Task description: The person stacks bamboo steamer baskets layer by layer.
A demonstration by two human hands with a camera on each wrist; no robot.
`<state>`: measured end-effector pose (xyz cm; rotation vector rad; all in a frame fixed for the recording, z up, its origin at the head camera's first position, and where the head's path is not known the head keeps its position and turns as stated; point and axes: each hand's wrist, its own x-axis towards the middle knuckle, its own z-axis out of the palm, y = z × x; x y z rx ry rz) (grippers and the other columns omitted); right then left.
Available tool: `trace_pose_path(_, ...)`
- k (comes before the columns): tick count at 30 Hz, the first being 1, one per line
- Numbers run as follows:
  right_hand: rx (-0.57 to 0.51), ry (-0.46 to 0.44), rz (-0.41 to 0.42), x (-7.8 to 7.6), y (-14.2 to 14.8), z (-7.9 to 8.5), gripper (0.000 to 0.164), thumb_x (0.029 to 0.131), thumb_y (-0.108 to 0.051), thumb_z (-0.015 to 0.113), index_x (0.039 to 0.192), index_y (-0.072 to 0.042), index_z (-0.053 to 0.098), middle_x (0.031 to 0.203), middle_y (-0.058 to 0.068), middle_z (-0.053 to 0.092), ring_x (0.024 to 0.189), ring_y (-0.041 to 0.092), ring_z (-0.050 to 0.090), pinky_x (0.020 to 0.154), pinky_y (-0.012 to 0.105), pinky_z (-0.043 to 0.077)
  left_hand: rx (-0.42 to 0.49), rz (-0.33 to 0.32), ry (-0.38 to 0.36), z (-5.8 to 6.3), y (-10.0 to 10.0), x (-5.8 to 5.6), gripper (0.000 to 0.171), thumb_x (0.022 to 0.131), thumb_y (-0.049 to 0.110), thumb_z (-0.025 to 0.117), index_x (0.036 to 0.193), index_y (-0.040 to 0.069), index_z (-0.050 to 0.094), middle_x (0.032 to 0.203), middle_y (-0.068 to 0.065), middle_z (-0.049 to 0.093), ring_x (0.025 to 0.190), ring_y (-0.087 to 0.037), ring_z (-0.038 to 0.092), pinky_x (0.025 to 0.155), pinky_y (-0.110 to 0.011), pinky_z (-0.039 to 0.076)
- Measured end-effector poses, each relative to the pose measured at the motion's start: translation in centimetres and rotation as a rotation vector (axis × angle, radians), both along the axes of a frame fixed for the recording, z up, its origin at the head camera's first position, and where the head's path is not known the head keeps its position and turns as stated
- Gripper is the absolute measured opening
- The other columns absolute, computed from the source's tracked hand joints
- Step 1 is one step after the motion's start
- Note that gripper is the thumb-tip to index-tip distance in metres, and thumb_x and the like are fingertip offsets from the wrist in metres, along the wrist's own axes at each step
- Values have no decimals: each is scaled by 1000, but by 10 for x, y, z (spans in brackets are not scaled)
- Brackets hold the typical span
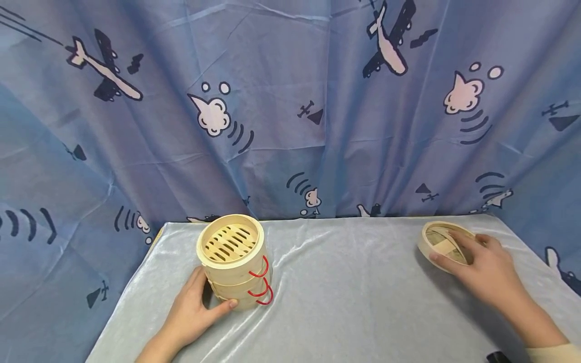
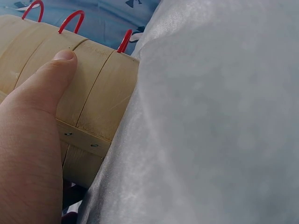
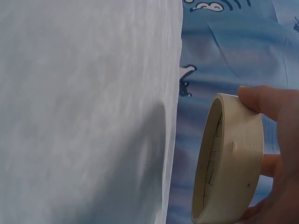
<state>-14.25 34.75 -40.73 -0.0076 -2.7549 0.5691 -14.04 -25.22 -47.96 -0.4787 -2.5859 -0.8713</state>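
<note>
A stack of round bamboo steamer baskets [image 1: 233, 275] stands at the left of the table, its slatted top tier facing up. Red loop handles [image 1: 260, 286] stick out on its right side. My left hand [image 1: 192, 307] grips the stack low down, thumb across the near side and fingers round the left. In the left wrist view the thumb [image 2: 63, 63] lies along the bamboo wall. Over at the right, my right hand [image 1: 481, 267] holds the bamboo steamer lid [image 1: 445, 246] by its rim, tilted. The right wrist view shows the lid [image 3: 240, 158] side-on between thumb and fingers.
A pale grey velvety cloth [image 1: 345, 292] covers the table, with creases beside the steamer. Behind hangs a blue curtain [image 1: 281, 116] printed with planes and clouds. A small dark object [image 1: 498, 357] shows at the bottom right edge.
</note>
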Motion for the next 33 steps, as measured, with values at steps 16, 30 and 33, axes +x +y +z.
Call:
trace_pose_path(16, -39, -3, 57, -1, -32, 6, 82, 85, -55, 71, 149, -9, 46, 136, 46, 32, 117, 68, 31, 85, 75, 27, -7, 2, -4, 2, 3, 0, 88, 70, 61, 83, 141, 25, 46, 129, 8, 51, 116, -15, 52, 96, -45, 46)
trace_pose_path(30, -51, -6, 95, -6, -58, 19, 81, 85, -57, 71, 148, -12, 48, 139, 42, 32, 118, 67, 33, 85, 73, 29, 2, 5, -7, -1, 0, -1, 91, 70, 61, 83, 144, 27, 43, 132, 8, 50, 119, -16, 51, 97, -47, 45)
trace_pose_path(33, -49, 1, 104, -8, -65, 22, 81, 84, -58, 71, 147, -12, 48, 139, 40, 34, 118, 64, 35, 85, 73, 31, 5, 7, -12, -2, 0, -1, 90, 70, 61, 83, 143, 27, 43, 131, 9, 50, 119, -15, 51, 97, -47, 45)
